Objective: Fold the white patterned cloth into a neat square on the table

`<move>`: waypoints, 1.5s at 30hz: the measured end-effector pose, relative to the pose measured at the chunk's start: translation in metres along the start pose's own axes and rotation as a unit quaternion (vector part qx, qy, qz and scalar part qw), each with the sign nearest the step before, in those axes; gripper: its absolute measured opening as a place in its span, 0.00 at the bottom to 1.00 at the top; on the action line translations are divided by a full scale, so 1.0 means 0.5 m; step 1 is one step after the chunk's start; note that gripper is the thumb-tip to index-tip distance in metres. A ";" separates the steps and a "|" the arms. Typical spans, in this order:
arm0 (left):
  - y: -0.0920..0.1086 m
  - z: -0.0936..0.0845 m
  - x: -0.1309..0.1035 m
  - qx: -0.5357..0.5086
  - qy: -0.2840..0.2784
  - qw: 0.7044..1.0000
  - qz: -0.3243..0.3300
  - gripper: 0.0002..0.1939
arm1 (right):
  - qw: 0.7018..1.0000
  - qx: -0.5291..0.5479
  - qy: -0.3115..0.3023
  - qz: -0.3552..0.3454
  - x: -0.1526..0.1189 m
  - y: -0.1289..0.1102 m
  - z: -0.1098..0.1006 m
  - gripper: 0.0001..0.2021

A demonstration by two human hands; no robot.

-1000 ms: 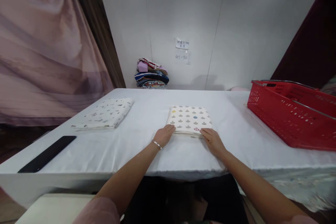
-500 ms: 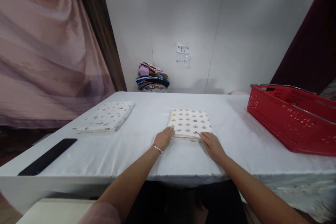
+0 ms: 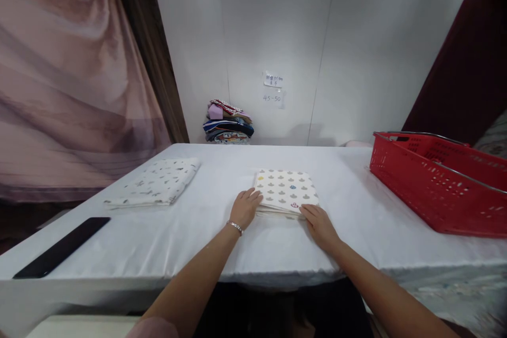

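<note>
A folded white cloth (image 3: 283, 188) lies flat in front of me, printed with grey motifs and a few coloured ones. Its layers show along the near edge. My left hand (image 3: 244, 208), with a bracelet at the wrist, rests at the cloth's near left corner, fingers stretched out against its side. On the near right corner lie the extended fingers of my right hand (image 3: 320, 225). Both palms face down, and the thumbs are mostly hidden. Farther left is a second folded white cloth (image 3: 155, 181) with small dark prints, apart from my hands.
A long black flat object (image 3: 63, 247) lies at the left front of the white-covered table (image 3: 190, 245). The red basket (image 3: 431, 190) stands on the right. Beyond the table's far edge is a pile of folded fabrics (image 3: 228, 125), beside wall notes (image 3: 273, 90).
The view has tilted up slightly, so the table appears lower. My left fingers have shifted slightly along the cloth's left side, and the layers at its near edge look a little more spread.
</note>
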State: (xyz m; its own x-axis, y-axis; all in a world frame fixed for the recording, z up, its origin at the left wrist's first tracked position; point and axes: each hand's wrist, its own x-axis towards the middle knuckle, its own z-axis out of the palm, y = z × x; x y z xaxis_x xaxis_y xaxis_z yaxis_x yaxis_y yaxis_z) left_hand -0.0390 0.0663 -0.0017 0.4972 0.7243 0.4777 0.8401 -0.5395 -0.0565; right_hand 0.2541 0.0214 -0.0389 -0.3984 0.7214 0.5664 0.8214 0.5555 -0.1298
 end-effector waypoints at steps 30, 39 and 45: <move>0.100 0.055 0.012 -0.041 -0.047 0.998 0.029 0.23 | 0.999 -0.002 -0.040 0.027 0.026 -0.013 -0.006 0.23; 0.074 0.035 0.006 -0.072 -0.041 0.996 0.037 0.22 | 0.986 -0.013 -0.165 -0.005 0.081 -0.070 0.018 0.29; 0.019 0.019 0.005 -0.082 -0.064 0.991 -0.080 0.19 | 0.985 -0.003 -0.171 0.000 0.069 -0.072 0.018 0.28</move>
State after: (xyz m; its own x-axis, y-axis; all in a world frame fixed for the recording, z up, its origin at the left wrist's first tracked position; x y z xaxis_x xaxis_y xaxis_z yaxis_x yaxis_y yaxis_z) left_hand -0.0277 0.0672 -0.0092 0.3933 0.8486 0.3538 0.8689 -0.4689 0.1587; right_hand 0.2070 0.0299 -0.0220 -0.5112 0.8198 0.2580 0.8238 0.5530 -0.1248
